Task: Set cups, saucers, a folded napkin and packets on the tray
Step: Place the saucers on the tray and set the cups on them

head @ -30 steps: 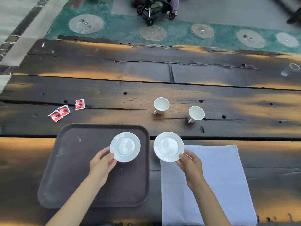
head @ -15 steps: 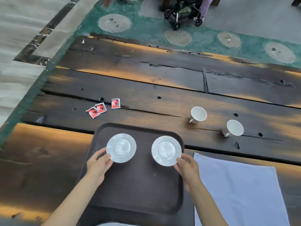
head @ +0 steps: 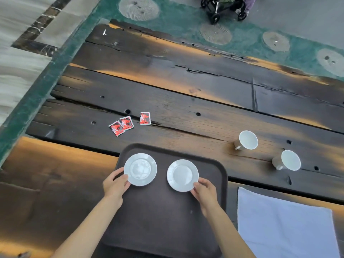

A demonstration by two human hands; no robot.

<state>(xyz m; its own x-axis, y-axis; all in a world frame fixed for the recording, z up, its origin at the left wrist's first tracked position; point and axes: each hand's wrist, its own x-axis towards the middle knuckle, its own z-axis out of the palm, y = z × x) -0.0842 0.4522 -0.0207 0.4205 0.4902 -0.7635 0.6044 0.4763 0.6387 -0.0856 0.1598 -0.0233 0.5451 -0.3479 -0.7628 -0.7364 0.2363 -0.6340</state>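
A dark brown tray [head: 160, 216] lies on the wooden table in front of me. Two white saucers sit side by side over its far half. My left hand [head: 115, 185] pinches the near edge of the left saucer [head: 140, 169]. My right hand [head: 204, 190] pinches the near edge of the right saucer [head: 182, 175]. Two white cups [head: 246, 140] [head: 287, 160] stand on the table to the right of the tray. Three red packets [head: 128, 122] lie beyond the tray's left corner. A white napkin [head: 284, 226] lies spread flat to the right.
The table [head: 186, 101] is made of dark, cracked planks with holes. Its left edge runs along green flooring [head: 37, 94]. A stroller [head: 223, 6] stands on the floor beyond the far edge.
Both saucers have moved left, from over the tray's right edge and the napkin to fully over the tray. My view has shifted left with them.
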